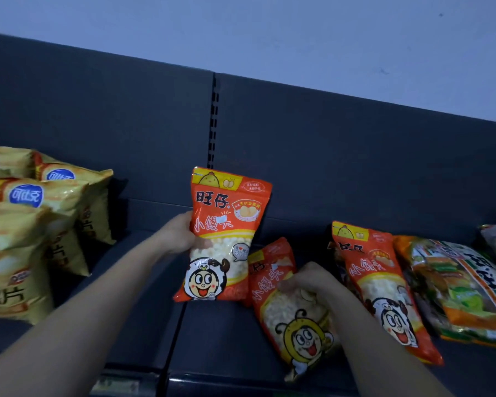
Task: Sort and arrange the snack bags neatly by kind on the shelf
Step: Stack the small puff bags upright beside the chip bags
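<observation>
Head view shows your left hand (178,236) wrapped round the left edge of the upright orange bag (222,233), thumb across its front. You hold it vertical, with its bottom edge at or just above the shelf (126,325); I cannot tell which. Your right hand (309,285) is curled down over the middle of the lying orange bag (287,308) and appears to grip it, with the fingertips pressing into the clear window.

That lying bag is what the next move turns on. It is directly under your right hand and just right of the upright one. Its long axis runs on a slant, top end away from you and to the left, bottom end toward you at the shelf's front lip. Its top corner is tucked close behind the upright bag's lower right corner. Your right hand is plainly the nearer one, and the left is occupied. To stand the bag beside its match, you would likely need to swing its near end round and lift the top.

The third orange bag (381,287) lies on a similar slant just right of your right wrist, propped on the green-and-orange packs (455,290). The yellow chip bags (40,224) are grouped well apart at the far left.
</observation>
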The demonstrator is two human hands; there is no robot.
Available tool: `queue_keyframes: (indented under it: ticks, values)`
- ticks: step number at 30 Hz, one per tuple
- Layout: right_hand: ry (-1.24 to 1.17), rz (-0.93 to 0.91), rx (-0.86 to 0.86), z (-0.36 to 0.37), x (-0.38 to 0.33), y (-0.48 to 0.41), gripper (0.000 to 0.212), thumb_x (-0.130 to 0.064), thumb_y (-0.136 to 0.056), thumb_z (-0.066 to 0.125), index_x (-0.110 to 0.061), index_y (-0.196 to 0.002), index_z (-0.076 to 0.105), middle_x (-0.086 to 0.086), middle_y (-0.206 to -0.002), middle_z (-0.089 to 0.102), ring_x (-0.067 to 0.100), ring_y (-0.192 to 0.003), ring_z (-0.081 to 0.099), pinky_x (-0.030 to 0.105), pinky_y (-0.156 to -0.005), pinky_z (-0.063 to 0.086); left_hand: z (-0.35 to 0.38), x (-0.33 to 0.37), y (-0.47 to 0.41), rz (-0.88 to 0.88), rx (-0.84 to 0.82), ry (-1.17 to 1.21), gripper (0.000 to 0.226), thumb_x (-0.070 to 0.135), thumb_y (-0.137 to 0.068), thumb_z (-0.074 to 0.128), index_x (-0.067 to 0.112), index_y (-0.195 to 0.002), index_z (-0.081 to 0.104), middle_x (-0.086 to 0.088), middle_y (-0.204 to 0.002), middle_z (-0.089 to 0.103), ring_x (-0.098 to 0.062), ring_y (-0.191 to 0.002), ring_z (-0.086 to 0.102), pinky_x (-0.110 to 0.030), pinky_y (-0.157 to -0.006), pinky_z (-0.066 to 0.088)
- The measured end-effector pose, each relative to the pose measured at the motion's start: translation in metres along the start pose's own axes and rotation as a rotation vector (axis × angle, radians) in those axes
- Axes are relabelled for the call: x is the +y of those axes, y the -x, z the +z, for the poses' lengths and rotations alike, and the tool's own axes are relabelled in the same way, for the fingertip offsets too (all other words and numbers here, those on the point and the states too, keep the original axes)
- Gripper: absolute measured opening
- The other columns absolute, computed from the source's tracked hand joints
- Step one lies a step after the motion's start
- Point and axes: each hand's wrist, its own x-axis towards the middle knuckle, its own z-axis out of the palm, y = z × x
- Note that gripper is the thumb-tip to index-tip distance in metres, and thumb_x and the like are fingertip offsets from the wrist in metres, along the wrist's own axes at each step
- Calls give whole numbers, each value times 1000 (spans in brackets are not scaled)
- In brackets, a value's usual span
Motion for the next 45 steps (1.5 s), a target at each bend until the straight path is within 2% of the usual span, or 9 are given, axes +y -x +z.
queue_keyframes:
  ticks: [5,8,12,15,23,34,39,42,45]
  values:
    - [-202,-118,79,3,-21,1,37,-7,-75,78,11,-106,68,12,-77,63,18,-59,57,21,-49,42,-13,-11,2,71,221,130,49,-12,-73,74,9,-114,57,-4,-96,68,-22,-89,66,-39,-76,56]
    - [-92,-220,102,6,-36,5,29,-22,-76,82,-1,-90,66,11,-89,68,15,-70,58,25,-63,51,-26,-13,2,97,297,152,43,-14,-73,73,16,-101,60,-4,-95,68,-27,-93,66,-41,-78,56]
    - [146,-94,36,17,-28,1,61,-27,-82,76,2,-128,48,6,-104,55,17,-91,55,28,-74,47,-39,-19,1,82,376,142,41,-11,-75,73,14,-104,61,-6,-98,69,-26,-92,66,-45,-82,56]
    - [139,-68,3,21,-24,-3,64,-24,-76,82,0,-126,50,8,-117,60,17,-94,57,29,-77,51,-45,-23,-2,74,426,122,41,-10,-75,73,14,-107,61,-4,-97,68,-25,-92,66,-44,-82,56]
    - [-334,-173,13,20,-42,9,15,1,-73,73,1,-88,71,15,-88,74,25,-74,70,27,-60,55,-62,-27,-21,69,520,68,37,-4,-76,74,21,-98,59,-4,-103,69,-26,-97,66,-49,-89,53]
    - [-723,-506,-43,40,-82,32,35,8,-70,75,-7,-102,70,7,-96,76,28,-93,71,41,-85,56,-69,-26,-34,19,502,-104,50,8,-81,73,13,-125,51,-8,-121,63,-28,-109,60,-38,-86,47]
    - [-768,-511,-59,70,-100,27,32,6,-72,77,-9,-99,71,4,-92,76,21,-85,73,31,-70,56,-69,-31,-20,57,539,-39,58,21,-87,71,8,-136,43,-9,-128,59,-27,-114,58,-36,-88,47]
    - [-798,-518,-71,87,-113,22,28,4,-74,77,-10,-98,71,4,-89,76,19,-81,73,29,-66,55,-68,-36,-3,173,680,-37,30,33,-96,55,10,-115,59,-5,-110,64,-24,-105,61,-31,-80,45]
    - [-822,-531,-75,103,-128,16,25,2,-75,77,-11,-95,72,5,-92,76,23,-87,72,33,-71,56,-70,-44,15,240,556,174,49,61,-91,46,17,-85,65,5,-86,67,-14,-86,63,-28,-72,45]
